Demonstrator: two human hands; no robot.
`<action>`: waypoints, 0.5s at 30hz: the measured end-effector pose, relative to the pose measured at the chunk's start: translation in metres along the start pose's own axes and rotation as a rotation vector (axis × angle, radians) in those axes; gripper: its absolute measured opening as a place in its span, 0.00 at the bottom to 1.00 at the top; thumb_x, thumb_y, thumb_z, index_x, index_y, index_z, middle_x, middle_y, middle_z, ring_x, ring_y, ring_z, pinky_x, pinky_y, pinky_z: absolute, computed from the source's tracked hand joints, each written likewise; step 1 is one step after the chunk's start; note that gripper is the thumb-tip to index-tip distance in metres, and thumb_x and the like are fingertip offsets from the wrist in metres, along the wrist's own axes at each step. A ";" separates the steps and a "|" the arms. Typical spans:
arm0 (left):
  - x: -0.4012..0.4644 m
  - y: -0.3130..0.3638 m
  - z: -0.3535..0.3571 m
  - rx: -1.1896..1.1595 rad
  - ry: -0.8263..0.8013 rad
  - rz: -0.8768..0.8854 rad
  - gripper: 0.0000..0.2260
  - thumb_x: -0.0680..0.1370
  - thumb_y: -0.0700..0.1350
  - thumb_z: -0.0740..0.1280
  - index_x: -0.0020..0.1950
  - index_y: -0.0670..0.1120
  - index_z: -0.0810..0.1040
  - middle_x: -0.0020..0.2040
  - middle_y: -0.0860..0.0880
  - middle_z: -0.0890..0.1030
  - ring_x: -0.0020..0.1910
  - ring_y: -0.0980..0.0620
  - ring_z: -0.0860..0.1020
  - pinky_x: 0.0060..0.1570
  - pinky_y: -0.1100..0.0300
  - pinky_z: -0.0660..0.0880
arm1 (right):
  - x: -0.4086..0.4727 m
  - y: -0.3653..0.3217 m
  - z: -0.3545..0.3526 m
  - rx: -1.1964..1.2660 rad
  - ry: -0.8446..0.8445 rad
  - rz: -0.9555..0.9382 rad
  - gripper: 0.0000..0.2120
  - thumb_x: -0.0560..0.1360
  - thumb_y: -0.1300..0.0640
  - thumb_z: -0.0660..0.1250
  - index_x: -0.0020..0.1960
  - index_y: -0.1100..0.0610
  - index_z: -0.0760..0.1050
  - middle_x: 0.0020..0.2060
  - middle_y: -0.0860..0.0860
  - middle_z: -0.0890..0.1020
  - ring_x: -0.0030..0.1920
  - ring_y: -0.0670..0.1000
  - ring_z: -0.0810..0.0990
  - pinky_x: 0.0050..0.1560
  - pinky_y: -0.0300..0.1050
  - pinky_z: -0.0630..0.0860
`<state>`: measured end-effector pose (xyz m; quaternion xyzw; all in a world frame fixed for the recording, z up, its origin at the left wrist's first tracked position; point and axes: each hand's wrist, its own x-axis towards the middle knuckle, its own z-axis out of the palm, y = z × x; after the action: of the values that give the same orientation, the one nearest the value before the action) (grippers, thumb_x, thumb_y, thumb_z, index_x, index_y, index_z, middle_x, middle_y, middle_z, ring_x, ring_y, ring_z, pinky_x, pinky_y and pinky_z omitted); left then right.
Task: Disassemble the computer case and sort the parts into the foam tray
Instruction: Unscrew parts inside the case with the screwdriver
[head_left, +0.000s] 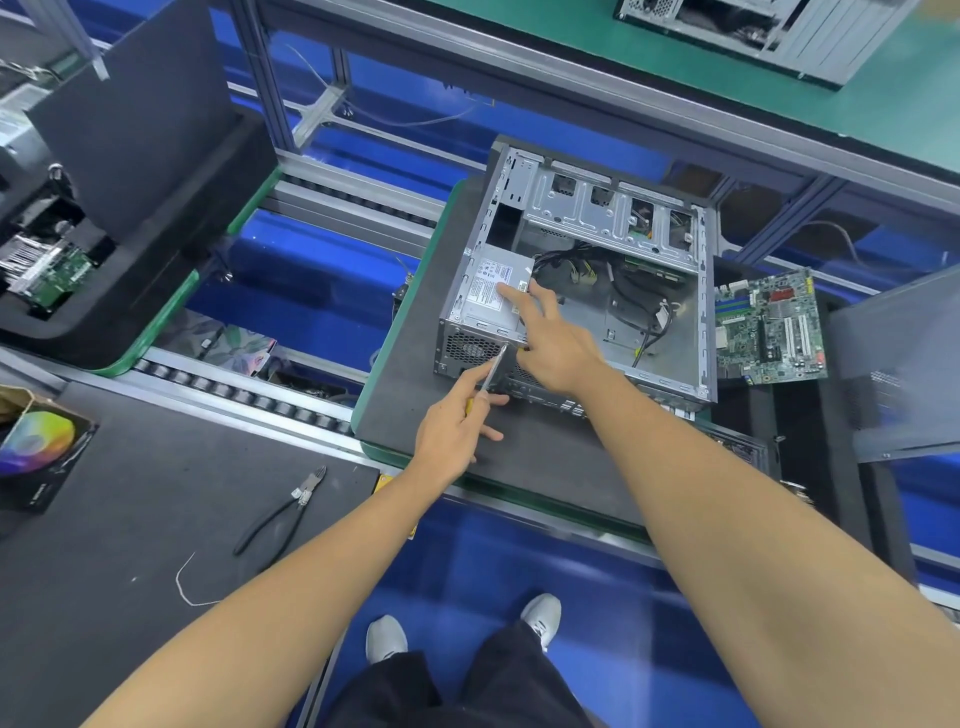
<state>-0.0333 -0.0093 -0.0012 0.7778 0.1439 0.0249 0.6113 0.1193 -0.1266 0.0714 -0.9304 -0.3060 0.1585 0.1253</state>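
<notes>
The left hand (454, 431) grips a screwdriver (492, 370), its shaft slanting up-right to the computer case's (696, 332) rear edge. The right hand (553, 338), fingers relaxed, presses the power supply (491, 293) just beyond the tip.

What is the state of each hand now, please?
Left hand: fingers grip the screwdriver, tip at the computer case.
Right hand: open, fingers resting on the power supply.
</notes>
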 end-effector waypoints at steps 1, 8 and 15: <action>0.000 0.000 0.000 0.001 -0.004 -0.005 0.18 0.85 0.54 0.55 0.73 0.72 0.64 0.57 0.66 0.83 0.41 0.57 0.86 0.24 0.52 0.79 | 0.000 0.000 0.000 -0.001 0.001 0.000 0.44 0.72 0.62 0.63 0.79 0.35 0.47 0.82 0.50 0.47 0.43 0.54 0.79 0.31 0.44 0.63; -0.001 0.005 0.001 -0.057 -0.040 -0.038 0.18 0.86 0.52 0.55 0.75 0.68 0.65 0.56 0.62 0.84 0.40 0.53 0.86 0.23 0.54 0.77 | 0.000 0.000 0.000 -0.015 0.003 -0.001 0.44 0.73 0.62 0.63 0.80 0.36 0.47 0.82 0.50 0.48 0.45 0.56 0.81 0.35 0.46 0.68; -0.003 0.024 0.000 -0.568 -0.170 -0.264 0.15 0.88 0.47 0.55 0.72 0.57 0.73 0.51 0.42 0.85 0.27 0.49 0.77 0.23 0.62 0.66 | 0.000 0.000 0.001 -0.017 0.013 -0.002 0.44 0.73 0.61 0.63 0.79 0.35 0.46 0.82 0.49 0.47 0.48 0.57 0.82 0.39 0.49 0.75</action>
<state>-0.0319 -0.0157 0.0221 0.5500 0.1791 -0.0804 0.8118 0.1188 -0.1266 0.0703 -0.9321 -0.3072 0.1497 0.1198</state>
